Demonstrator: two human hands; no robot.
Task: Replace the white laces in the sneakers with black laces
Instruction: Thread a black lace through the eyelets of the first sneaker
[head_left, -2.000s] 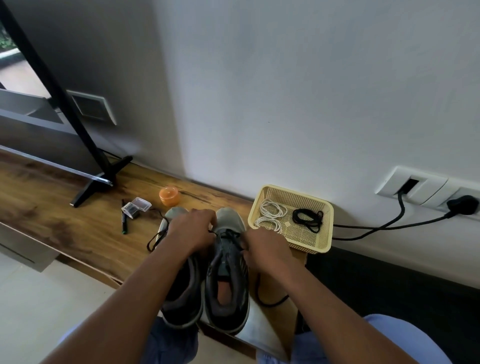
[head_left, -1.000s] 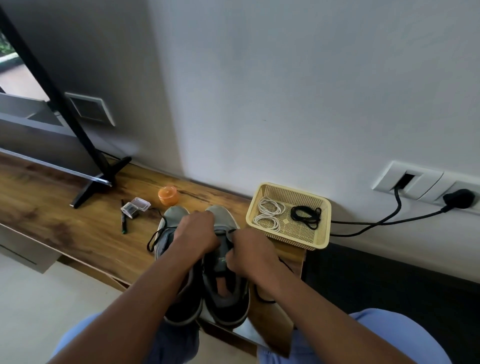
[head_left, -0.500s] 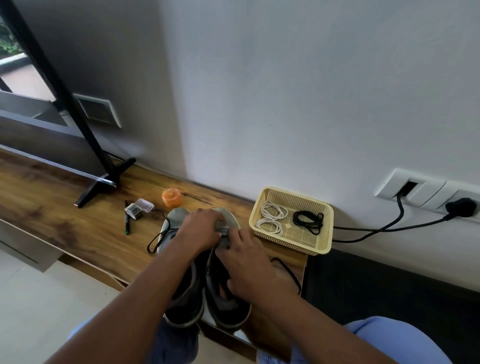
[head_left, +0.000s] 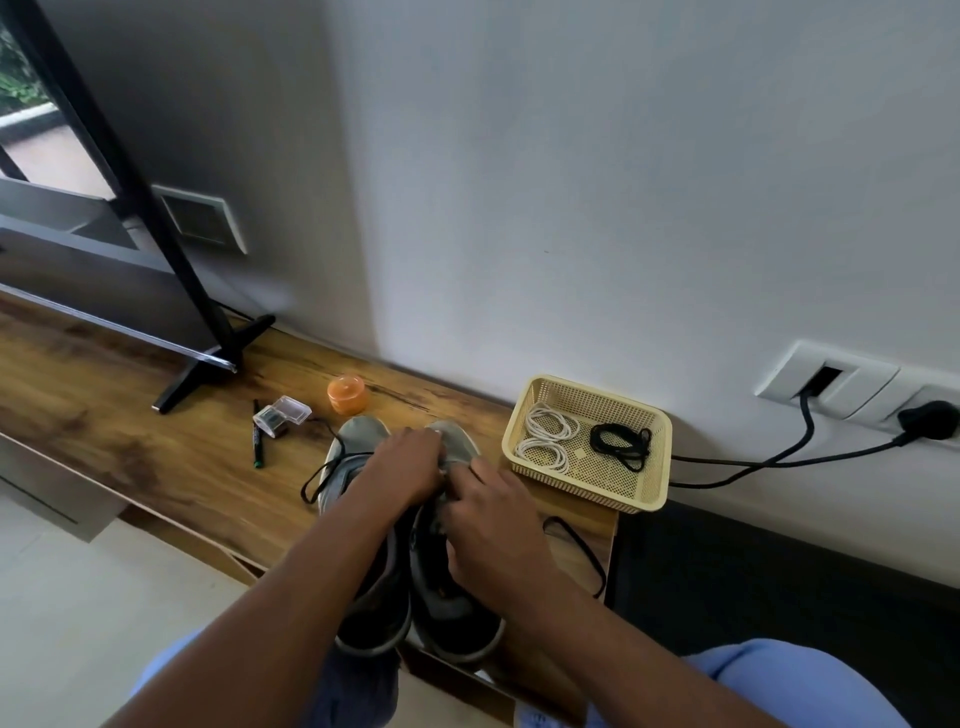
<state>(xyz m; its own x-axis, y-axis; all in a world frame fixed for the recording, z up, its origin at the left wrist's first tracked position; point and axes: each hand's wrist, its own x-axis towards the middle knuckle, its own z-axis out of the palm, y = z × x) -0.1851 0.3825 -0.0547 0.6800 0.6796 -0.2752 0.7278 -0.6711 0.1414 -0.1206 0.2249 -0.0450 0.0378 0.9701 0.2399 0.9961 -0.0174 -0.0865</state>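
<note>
Since your right hand (head_left: 493, 525) has come in from the basket (head_left: 647, 499) side, both hands now meet over the right sneaker (head_left: 452, 597) beside the basket; left hand (head_left: 402, 462) curled, grips hidden, black lace (head_left: 576, 545) trailing: lacing continues.

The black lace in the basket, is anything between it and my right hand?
Nothing visible. The black lace lies uncovered in the basket, apart from the white laces. Only the basket's low rim lies between it and the right hand.

Grey sneakers (head_left: 415, 587) wearing black laces (head_left: 324, 470); cream mesh basket (head_left: 644, 499) holding white coils (head_left: 545, 441); orange jar (head_left: 346, 395) sitting on brown woodgrain shelf (head_left: 130, 441)
</note>
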